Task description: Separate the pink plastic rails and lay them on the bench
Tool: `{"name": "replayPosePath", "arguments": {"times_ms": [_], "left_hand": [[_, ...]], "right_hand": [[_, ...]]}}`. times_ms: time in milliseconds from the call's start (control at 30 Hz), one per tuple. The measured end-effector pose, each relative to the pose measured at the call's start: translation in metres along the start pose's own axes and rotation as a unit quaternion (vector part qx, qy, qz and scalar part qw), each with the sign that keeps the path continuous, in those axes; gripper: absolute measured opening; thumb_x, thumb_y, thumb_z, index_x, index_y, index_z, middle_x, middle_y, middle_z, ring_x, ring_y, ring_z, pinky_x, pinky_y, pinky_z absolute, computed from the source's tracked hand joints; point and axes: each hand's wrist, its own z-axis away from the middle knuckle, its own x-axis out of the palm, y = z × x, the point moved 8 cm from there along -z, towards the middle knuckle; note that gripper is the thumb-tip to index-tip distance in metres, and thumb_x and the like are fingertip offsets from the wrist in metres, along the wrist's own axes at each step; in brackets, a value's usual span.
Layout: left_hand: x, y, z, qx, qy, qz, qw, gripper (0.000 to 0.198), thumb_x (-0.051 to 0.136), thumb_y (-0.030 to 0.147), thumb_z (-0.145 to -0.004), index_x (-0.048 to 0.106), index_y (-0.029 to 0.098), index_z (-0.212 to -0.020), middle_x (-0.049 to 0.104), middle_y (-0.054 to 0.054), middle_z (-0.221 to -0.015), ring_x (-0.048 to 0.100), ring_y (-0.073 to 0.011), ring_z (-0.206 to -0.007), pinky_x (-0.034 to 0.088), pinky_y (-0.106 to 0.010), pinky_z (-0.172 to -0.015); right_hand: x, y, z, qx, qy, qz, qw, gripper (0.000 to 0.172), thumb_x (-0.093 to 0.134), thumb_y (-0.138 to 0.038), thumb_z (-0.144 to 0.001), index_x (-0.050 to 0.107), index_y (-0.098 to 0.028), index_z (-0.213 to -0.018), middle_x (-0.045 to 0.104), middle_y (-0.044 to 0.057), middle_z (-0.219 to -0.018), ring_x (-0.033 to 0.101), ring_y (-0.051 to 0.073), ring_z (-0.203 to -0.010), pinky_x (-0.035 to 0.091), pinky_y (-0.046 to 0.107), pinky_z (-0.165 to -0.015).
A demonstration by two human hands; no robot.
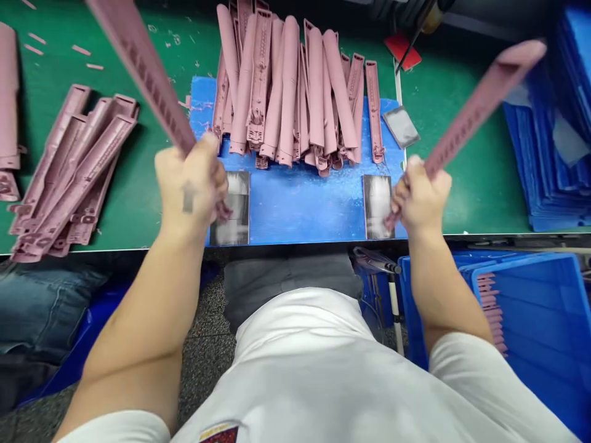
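My left hand (191,184) is closed around the lower end of a long pink plastic part (148,74), which slants up past the top edge of the view. Wrapped round a second part of the same kind (484,104) is my right hand (422,191); this one tilts up to the right. Both parts are raised off the table and blurred by motion. Between and beyond my hands a pile of similar pink parts (289,92) lies on a blue plastic sheet (305,209). Dark shiny pads lie near my left hand (237,209) and near my right hand (377,203).
More pink parts (74,172) lie on the green table (152,215) at left. A grey block (401,126) and a red piece (402,50) sit at right. Blue sheets (554,135) are stacked far right; a blue crate (540,320) holding pink parts stands below. Someone's jeans (41,307) show at left.
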Motion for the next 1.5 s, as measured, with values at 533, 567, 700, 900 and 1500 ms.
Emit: {"name": "replayPosePath", "arguments": {"times_ms": [533,567,700,900,1500], "left_hand": [[-0.005,-0.009,-0.012,0.013,0.051,-0.028,0.998,0.073,0.089,0.055,-0.107,0.036,0.026,-0.066,0.025,0.01,-0.052,0.032,-0.0057,-0.043,0.028,-0.027,-0.049],[0.0,-0.01,-0.025,0.034,0.045,-0.038,0.998,0.073,0.083,0.06,-0.111,0.037,0.025,-0.067,0.027,0.009,-0.054,0.039,-0.0065,-0.046,0.033,-0.027,-0.053],[0.001,0.008,0.009,0.166,-0.03,-0.049,0.984,0.075,0.076,0.078,-0.108,0.049,0.024,-0.065,0.05,0.002,-0.063,0.062,-0.0152,-0.065,0.059,-0.039,-0.076],[-0.039,0.026,0.079,0.092,0.004,0.007,0.996,0.069,0.086,0.045,-0.1,0.037,0.026,-0.055,0.031,0.006,-0.049,0.033,-0.0124,-0.039,0.046,-0.035,-0.046],[-0.032,0.01,0.071,0.024,-0.01,-0.041,0.999,0.078,0.087,0.062,-0.106,0.037,0.024,-0.059,0.034,0.005,-0.048,0.037,-0.0108,-0.043,0.046,-0.035,-0.053]], "right_hand": [[-0.007,0.003,-0.018,-0.061,0.07,0.016,0.996,0.063,0.075,-0.07,-0.111,0.04,-0.035,-0.073,0.026,-0.013,-0.049,0.024,0.012,-0.037,0.038,0.031,-0.037],[-0.003,0.003,-0.034,-0.1,0.104,0.01,0.99,0.063,0.07,-0.076,-0.113,0.039,-0.036,-0.076,0.027,-0.013,-0.051,0.026,0.012,-0.039,0.042,0.031,-0.04],[0.007,-0.015,-0.011,-0.247,0.065,0.03,0.966,0.061,0.064,-0.083,-0.114,0.055,-0.032,-0.082,0.057,-0.002,-0.069,0.067,0.02,-0.064,0.071,0.042,-0.075],[-0.025,-0.032,0.08,-0.173,0.0,-0.011,0.985,0.056,0.077,-0.062,-0.115,0.058,-0.027,-0.076,0.059,-0.004,-0.057,0.062,0.019,-0.048,0.063,0.038,-0.055],[-0.039,-0.011,0.074,-0.098,0.041,0.018,0.994,0.06,0.075,-0.064,-0.112,0.052,-0.029,-0.069,0.049,-0.005,-0.051,0.054,0.02,-0.04,0.052,0.036,-0.043]]}}
